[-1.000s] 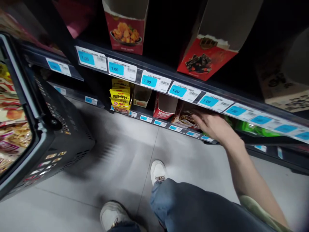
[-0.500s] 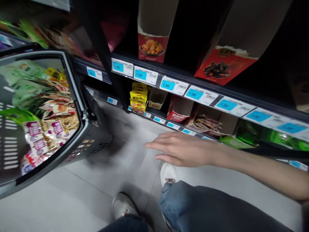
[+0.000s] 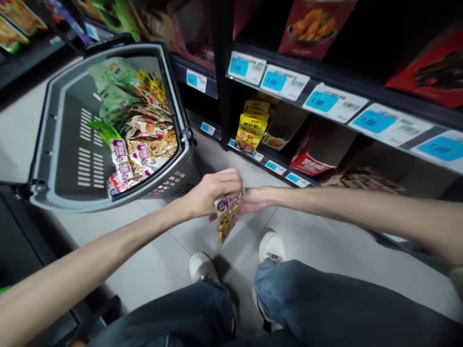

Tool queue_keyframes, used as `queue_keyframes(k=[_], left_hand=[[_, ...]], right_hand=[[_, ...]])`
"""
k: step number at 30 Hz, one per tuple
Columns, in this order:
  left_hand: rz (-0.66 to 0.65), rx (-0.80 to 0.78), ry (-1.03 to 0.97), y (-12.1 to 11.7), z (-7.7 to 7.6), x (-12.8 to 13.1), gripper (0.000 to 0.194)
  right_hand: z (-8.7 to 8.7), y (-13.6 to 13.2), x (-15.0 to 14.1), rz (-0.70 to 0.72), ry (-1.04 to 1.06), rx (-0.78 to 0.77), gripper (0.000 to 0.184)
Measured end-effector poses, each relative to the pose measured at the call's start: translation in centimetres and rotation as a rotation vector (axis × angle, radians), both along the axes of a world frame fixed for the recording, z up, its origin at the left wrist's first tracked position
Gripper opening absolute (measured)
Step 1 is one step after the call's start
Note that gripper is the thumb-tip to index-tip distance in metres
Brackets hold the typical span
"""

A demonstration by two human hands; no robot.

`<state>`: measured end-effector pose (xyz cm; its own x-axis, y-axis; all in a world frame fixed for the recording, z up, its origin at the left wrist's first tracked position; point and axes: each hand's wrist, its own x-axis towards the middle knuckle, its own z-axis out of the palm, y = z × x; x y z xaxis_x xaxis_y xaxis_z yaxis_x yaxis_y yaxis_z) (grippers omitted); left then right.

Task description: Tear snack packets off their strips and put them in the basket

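My left hand is closed on a snack packet in front of my legs. The packet has a white and purple top and a clear part showing brownish food; it hangs tilted, and I cannot tell whether it is one packet or several. From the right, my right hand meets the same packet and holds its far side, its fingertips mostly hidden. To the left stands a grey shopping basket, with similar purple-and-white packets, green bags and yellow packets inside.
A dark shelf with blue-and-white price tags runs along the right. Yellow pouches and a red carton sit on its lower level, red boxes above. Grey floor tiles lie below my hands, near white shoes.
My left hand has come into view holding the packet. My right hand, stretched out bare before, now meets it there. The view has shifted left, showing more of the basket.
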<state>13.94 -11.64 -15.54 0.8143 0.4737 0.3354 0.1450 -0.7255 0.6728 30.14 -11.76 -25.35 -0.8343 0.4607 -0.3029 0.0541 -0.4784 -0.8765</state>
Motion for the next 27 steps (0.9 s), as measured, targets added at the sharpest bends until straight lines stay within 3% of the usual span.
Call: queue_keyframes(k=[3, 5, 7, 10, 13, 15, 16, 18, 20, 23, 27], left_hand=[[0.05, -0.164, -0.063, 1.0, -5.1, 1.1, 0.031], [0.136, -0.259, -0.133, 1.2, -7.8, 1.1, 0.033], [0.278, -0.341, -0.18, 1.0, -10.1, 0.9, 0.033], [0.562, -0.568, -0.185, 0.0, -13.2, 0.6, 0.022], [0.721, -1.149, -0.204, -1.6, -15.5, 0.3, 0.031], [0.696, -1.532, -0.231, -2.7, -16.5, 0.0, 0.028], [0.68, -1.643, -0.246, -3.2, -16.9, -0.2, 0.029], [0.667, -1.692, -0.259, -4.2, -17.6, -0.3, 0.032], [0.643, -1.623, -0.223, -5.0, -18.3, -0.4, 0.039], [0.566, -1.527, -0.175, -5.7, -19.4, -0.4, 0.048], [0.604, -1.452, -0.155, -5.3, -20.5, -0.9, 0.051]], right_hand=[[-1.6, -2.0, 2.1, 0.069, -0.004, -0.583, 0.055], [-2.4, -3.0, 3.2, -0.039, 0.007, -0.734, 0.072], [-2.9, -3.8, 4.1, -0.185, 0.031, -0.735, 0.074], [-3.6, -4.6, 5.2, -0.279, 0.018, -0.623, 0.037], [-4.9, -5.0, 5.8, -0.385, -0.057, -0.543, 0.026], [-6.1, -5.1, 5.8, -0.471, -0.111, -0.533, 0.028], [-6.8, -5.2, 5.7, -0.496, -0.137, -0.533, 0.028], [-7.9, -5.2, 5.3, -0.519, -0.176, -0.53, 0.03], [-8.6, -5.2, 4.7, -0.527, -0.176, -0.52, 0.031], [-8.9, -4.8, 3.7, -0.557, -0.218, -0.458, 0.037], [-9.0, -4.2, 3.6, -0.632, -0.382, -0.325, 0.04]])
